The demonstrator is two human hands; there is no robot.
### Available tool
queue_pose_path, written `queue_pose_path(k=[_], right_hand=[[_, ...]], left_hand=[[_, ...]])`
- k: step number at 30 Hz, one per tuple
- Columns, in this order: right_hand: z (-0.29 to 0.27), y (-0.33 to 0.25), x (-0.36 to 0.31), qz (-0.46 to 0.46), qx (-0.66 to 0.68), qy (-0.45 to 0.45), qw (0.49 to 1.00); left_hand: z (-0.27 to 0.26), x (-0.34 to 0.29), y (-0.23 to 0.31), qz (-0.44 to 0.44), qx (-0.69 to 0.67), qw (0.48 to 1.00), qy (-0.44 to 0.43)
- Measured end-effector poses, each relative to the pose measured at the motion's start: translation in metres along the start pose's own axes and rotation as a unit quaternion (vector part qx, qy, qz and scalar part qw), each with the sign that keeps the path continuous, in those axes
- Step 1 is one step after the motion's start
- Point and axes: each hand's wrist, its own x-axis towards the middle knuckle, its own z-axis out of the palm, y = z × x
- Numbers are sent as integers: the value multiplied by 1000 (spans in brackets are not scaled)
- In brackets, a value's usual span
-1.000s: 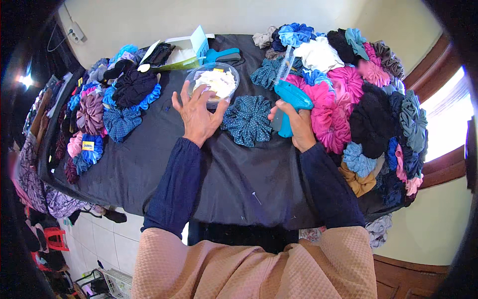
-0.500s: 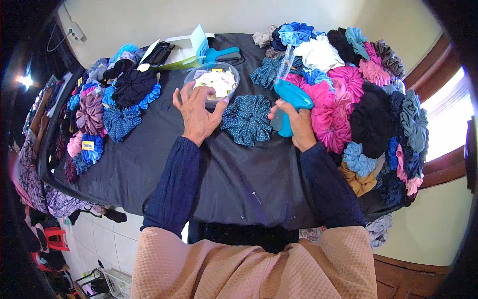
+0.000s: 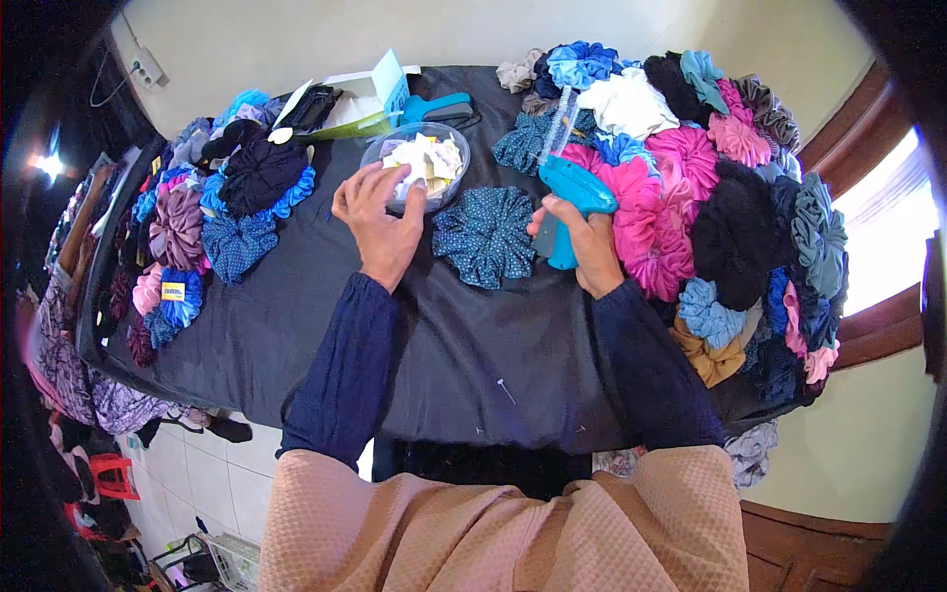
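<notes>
My right hand [image 3: 582, 242] is wrapped round the handle of a teal tagging gun [image 3: 578, 187], whose clear strip of fasteners sticks up from its top. A dark teal dotted scrunchie [image 3: 484, 237] lies flat on the black-covered table, between my two hands. At the near left rim of a clear round tub [image 3: 464, 183] is my left hand [image 3: 381, 225], its fingers bent and apart, with thumb and forefinger over the tub's edge. Small white and yellow tags [image 3: 426, 158] lie heaped in the tub. I see nothing held in the left fingers.
A large pile of scrunchies [image 3: 681, 163] covers the table's right side; a smaller pile [image 3: 178, 222] stands at the left. Behind the tub are an open box [image 3: 390, 84] and a second teal-handled tool [image 3: 434, 107]. A loose fastener [image 3: 506, 391] lies near the front edge of the table cover [image 3: 434, 335].
My left hand has drawn back slightly to the left from the tags, uncovering more of the tub. The right hand with the tagging gun has hardly moved.
</notes>
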Motion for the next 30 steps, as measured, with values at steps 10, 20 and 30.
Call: queue_pose_path(k=[10,20,30], right_hand=[[-2,2,1,7,2,-14,1000],[2,-1,-6,-15,66,-70,995],[4,2,-8,15,45,-50,998]], left_hand=[[-6,3,26,-56,-139,987,54],[-1,-17,64,113,-205,967,-104],[14,-30,63,-179,-446,855,-196]])
